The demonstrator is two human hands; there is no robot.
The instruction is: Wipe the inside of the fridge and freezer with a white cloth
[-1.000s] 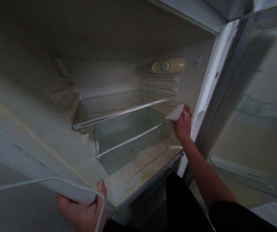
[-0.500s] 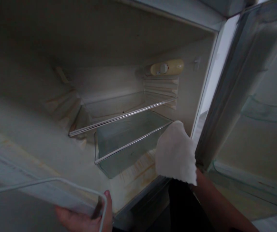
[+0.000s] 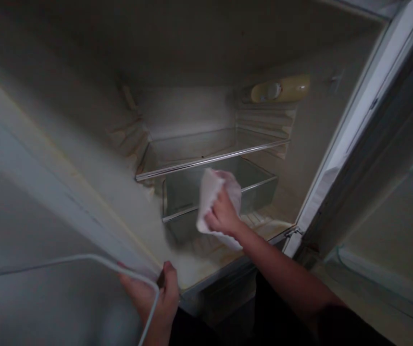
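Note:
My right hand (image 3: 222,214) is closed on a white wiping cloth (image 3: 209,190) with a wavy edge, bunched around the fingers. It is inside an open refrigerator, in front of the clear drawer (image 3: 182,226) below the glass shelf (image 3: 213,158). At the lower left, my left hand (image 3: 159,300) grips the front edge of the refrigerator's side wall (image 3: 130,226), thumb on the inner side. A pale cable (image 3: 94,257) passes in front of that hand; whether the hand touches it I cannot tell.
On the right wall sits a yellowed thermostat housing (image 3: 296,89) with a knob. The refrigerator door (image 3: 382,206) stands open at the right. Brownish stains mark the compartment floor (image 3: 206,269) and the shelf rails.
My right hand has moved left with the cloth, from the right wall to the drawer front. My left hand still holds the side edge. The view has shifted.

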